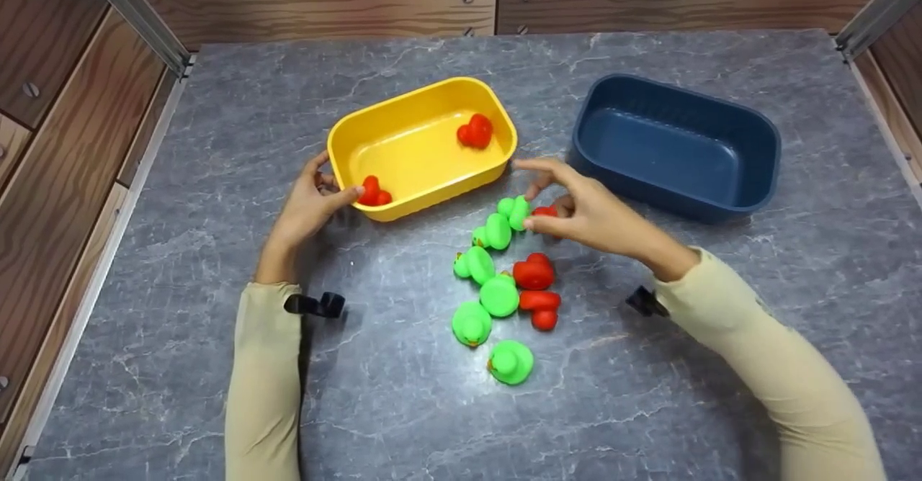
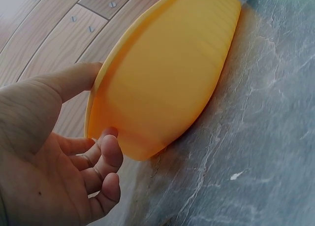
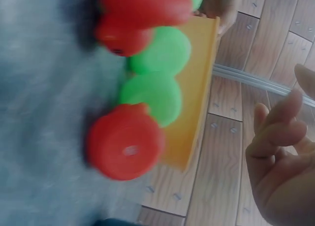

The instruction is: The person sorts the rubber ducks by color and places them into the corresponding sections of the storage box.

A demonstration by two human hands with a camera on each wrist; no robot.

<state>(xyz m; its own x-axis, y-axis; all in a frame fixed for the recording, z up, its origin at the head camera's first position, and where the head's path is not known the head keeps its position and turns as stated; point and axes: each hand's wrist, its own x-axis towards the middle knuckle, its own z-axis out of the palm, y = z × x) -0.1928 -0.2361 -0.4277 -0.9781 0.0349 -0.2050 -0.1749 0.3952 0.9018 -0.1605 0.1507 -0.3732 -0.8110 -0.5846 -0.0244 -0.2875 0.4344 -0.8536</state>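
My left hand [image 1: 306,211] grips the left end of a yellow bin [image 1: 425,160], thumb over the rim and fingers at the outer wall. Inside that bin lie two red rubber ducks, one red duck [image 1: 477,131] at the right end and another red duck [image 1: 369,191] by my left thumb. Above the loose ducks, my right hand [image 1: 594,211] hovers with fingers spread and bent, holding nothing in the right wrist view. Beneath it, a red duck [image 1: 545,212] is partly hidden. Several green ducks [image 1: 499,296] and more red ducks [image 1: 534,272] lie close together on the table.
A dark blue bin [image 1: 659,146] with nothing visible inside stands right of the yellow one. The grey marbled tabletop [image 1: 389,394] is bordered by wood-patterned panels [image 1: 324,13] at the back and sides.
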